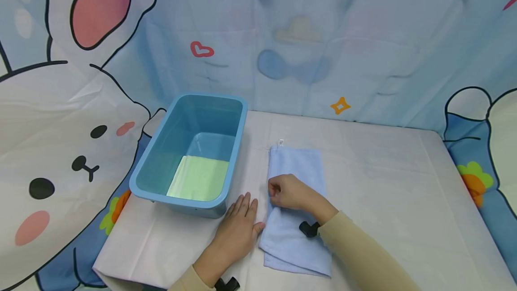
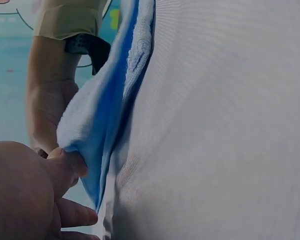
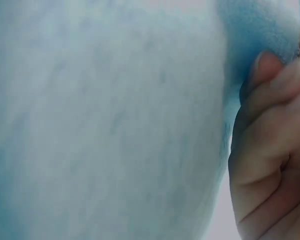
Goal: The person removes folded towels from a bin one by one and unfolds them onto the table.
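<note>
— Starting with the biggest things: what fills the scene?

— A cartoon backdrop [image 1: 60, 116] with a rabbit face hangs behind and to the left. In front of it stands the desk [image 1: 383, 183], covered in a pale cloth.

— And on the desk?

— A blue plastic tub [image 1: 161, 160] sits at the left, open side up, with a folded green cloth [image 1: 199, 178] lying flat on its bottom. Just right of the tub lies a light blue towel [image 1: 296, 165], folded into a long strip running away from the person.

— What is the right hand doing?

— The right hand [image 1: 291, 193] rests on the towel about halfway along, and its grip is closed on the left edge: the fingers are curled and pinch a fold of the fabric. The right wrist view shows fingertips [image 3: 267, 65] pressed into the blue pile.

— And the left?

— The left hand [image 1: 238, 226] lies flat on the desk between tub and towel, fingers straight, its grip slack and holding nothing. Its thumb touches the towel's left edge near the front, seen close in the left wrist view.

— Anything smaller?

— A white label [image 1: 281, 142] sticks out at the towel's far corner.
</note>
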`<state>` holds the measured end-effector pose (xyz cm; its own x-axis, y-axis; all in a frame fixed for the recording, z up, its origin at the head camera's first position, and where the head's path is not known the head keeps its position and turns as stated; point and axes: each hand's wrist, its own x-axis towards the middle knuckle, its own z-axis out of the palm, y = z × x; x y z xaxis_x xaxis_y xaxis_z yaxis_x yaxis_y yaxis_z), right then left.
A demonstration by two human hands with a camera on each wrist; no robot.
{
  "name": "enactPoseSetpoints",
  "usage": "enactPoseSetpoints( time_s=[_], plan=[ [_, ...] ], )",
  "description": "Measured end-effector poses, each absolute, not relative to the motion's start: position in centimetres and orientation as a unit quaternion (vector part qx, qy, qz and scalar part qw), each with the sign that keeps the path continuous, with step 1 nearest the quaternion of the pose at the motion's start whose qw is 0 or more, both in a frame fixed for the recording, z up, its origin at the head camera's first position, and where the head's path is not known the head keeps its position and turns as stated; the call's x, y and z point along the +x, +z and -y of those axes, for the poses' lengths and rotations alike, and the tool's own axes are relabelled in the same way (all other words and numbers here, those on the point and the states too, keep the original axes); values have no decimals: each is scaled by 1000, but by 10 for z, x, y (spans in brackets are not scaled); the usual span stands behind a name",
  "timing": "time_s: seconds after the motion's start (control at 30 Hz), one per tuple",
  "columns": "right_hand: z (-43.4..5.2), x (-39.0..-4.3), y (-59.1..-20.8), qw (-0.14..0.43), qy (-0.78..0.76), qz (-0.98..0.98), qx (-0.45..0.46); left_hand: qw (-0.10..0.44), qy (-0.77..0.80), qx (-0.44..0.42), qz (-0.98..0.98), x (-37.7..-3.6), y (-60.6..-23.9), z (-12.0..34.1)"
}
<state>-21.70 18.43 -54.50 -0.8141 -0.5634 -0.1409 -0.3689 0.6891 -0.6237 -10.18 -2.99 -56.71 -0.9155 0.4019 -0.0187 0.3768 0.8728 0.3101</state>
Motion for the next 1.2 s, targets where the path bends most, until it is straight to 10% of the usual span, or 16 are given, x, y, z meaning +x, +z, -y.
enactPoseSetpoints(
  time_s=[0.33, 1.2],
  plan=[
    [-216, -215, -536, 196, -367, -887, -199, 69, 129, 240, -960, -98, -563, 23],
    [-294, -197, -534, 53, -383, -919, -78, 131, 64, 341, -929, -81, -566, -6]
  ],
)
